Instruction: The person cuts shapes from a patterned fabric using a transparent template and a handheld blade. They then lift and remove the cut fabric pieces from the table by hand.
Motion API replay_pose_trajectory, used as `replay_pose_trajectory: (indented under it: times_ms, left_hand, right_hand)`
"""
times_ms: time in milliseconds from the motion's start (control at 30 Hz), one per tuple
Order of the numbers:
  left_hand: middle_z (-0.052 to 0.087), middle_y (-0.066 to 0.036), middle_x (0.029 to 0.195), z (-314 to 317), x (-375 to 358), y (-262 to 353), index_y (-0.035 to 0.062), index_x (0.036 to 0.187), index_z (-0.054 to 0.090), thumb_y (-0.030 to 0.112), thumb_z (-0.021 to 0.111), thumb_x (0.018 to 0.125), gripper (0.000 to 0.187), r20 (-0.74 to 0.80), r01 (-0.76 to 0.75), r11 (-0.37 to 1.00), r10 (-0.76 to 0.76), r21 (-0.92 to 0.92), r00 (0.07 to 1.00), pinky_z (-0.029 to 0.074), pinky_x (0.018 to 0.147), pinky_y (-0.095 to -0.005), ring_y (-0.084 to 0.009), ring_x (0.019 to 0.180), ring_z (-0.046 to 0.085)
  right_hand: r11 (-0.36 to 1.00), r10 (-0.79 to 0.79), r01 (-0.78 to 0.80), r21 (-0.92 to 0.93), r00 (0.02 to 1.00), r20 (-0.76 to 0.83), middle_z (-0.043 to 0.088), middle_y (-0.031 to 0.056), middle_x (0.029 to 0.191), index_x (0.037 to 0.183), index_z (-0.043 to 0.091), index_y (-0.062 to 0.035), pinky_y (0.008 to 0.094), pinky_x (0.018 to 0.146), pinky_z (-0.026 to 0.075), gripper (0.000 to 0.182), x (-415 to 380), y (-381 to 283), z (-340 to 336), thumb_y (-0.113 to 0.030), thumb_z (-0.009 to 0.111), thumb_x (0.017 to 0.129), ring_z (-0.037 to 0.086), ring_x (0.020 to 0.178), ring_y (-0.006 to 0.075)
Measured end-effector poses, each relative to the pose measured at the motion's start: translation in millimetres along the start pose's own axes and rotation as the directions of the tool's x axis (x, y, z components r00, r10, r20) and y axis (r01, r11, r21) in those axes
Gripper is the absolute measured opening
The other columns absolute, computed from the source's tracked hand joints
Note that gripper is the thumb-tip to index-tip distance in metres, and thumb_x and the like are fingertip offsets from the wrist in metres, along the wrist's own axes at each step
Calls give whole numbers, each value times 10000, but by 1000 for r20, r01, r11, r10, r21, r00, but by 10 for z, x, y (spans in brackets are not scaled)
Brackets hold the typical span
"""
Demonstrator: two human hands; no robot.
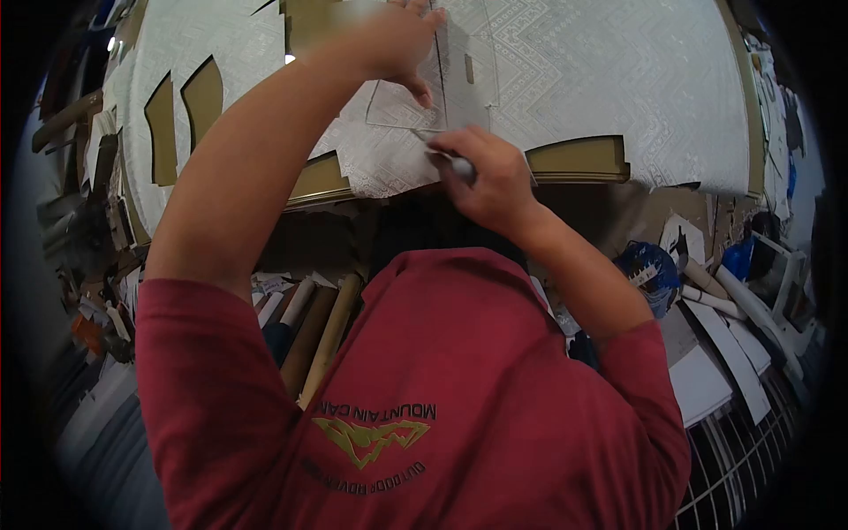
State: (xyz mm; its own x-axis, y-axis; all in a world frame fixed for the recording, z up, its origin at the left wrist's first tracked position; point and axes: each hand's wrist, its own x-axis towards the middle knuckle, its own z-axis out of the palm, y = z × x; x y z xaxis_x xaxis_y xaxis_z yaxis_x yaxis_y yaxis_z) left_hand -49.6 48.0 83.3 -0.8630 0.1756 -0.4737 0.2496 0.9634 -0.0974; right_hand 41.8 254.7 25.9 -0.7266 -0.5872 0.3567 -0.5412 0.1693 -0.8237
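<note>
A pale sheet (pixel 565 79) with an embossed zigzag pattern lies over the worktable, and several shaped openings in it show the olive surface below. My left hand (pixel 397 44) rests on the sheet near the top, fingers spread, beside a thin-edged, see-through template (pixel 402 108). Closer to the table's front edge, my right hand (pixel 490 172) is closed around a small knife (pixel 461 168) with a rounded grey end. Its thin tip points up and left, by the template's lower edge. My fingers hide most of the handle.
The olive table edge (pixel 579 175) runs just in front of my body. Rolls of material (pixel 331 331) stand below it on the left. White sheets (pixel 698 389), a wire rack (pixel 733 459) and a blue bundle (pixel 649 274) are at lower right.
</note>
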Motion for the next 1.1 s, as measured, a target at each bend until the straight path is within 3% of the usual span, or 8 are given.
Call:
replay_pose_trajectory:
  times_ms: [133, 200, 233, 300, 500, 833, 900, 1100]
  left_hand:
    - [151, -260, 1707, 24, 37, -39, 86, 1629, 247, 547, 981, 545, 1388, -29, -50, 999, 50, -16, 998, 336, 1226, -550, -481, 1569, 156]
    - [155, -303, 1690, 87, 82, -75, 53, 1621, 246, 578, 974, 540, 1405, -27, -64, 998, 64, -11, 998, 326, 1229, -553, -513, 1555, 167]
    - [155, -303, 1690, 68, 83, -84, 53, 1621, 246, 578, 974, 540, 1405, -42, -94, 996, 93, -9, 995, 326, 1229, -553, -513, 1555, 167]
    - [155, -347, 1670, 74, 71, -98, 20, 1609, 244, 600, 967, 543, 1412, -33, -103, 994, 102, -27, 994, 318, 1228, -565, -560, 1532, 182]
    - [160, -424, 1628, 152, 174, -165, -55, 1585, 231, 670, 941, 543, 1455, -34, -169, 986, 169, 2, 985, 318, 1209, -608, -667, 1470, 193]
    - [176, -444, 1609, 135, 166, -136, -92, 1578, 229, 695, 930, 550, 1472, -31, -176, 983, 178, 58, 984, 353, 1177, -635, -682, 1442, 243]
    - [158, -442, 1615, 116, 150, -147, -88, 1579, 224, 670, 942, 555, 1462, -15, -163, 987, 163, -10, 987, 374, 1159, -647, -682, 1448, 229]
    - [156, -439, 1617, 73, 113, -117, -86, 1573, 228, 641, 953, 562, 1441, -11, -159, 987, 159, -20, 987, 396, 1130, -671, -669, 1459, 223]
  right_hand:
    - [986, 123, -145, -80, 964, -235, 751, 139, 928, 1053, 727, -26, 331, 752, 568, 155, -341, -56, -273, -54, 756, 904, 748, 831, 247]
    - [920, 269, -346, -183, 899, -346, 741, 148, 876, 1008, 722, -66, 386, 688, 568, 125, -429, -155, -289, -120, 760, 901, 743, 781, 323]
    - [911, 270, -360, -202, 890, -368, 741, 148, 876, 1008, 722, -66, 386, 688, 568, 125, -428, -202, -264, -120, 760, 901, 743, 781, 323]
    - [845, 436, -525, -101, 786, -437, 730, 155, 822, 992, 715, -49, 391, 681, 566, 124, -399, -290, -175, -121, 760, 901, 741, 755, 325]
    - [750, 479, -641, -161, 695, -537, 729, 167, 816, 965, 707, -39, 407, 694, 567, 150, -231, -399, -3, -157, 769, 896, 738, 767, 348]
    - [670, 486, -712, -209, 634, -601, 732, 178, 844, 952, 706, -27, 392, 724, 571, 155, -201, -414, 178, -143, 785, 885, 744, 795, 339]
    - [808, 366, -578, -115, 645, -671, 742, 155, 862, 980, 708, -20, 353, 737, 568, 149, -289, -255, 308, -111, 790, 896, 751, 796, 280]
    - [887, 251, -445, -121, 687, -682, 761, 122, 912, 1039, 713, -18, 312, 771, 561, 158, -296, 29, 374, -81, 783, 911, 740, 833, 204]
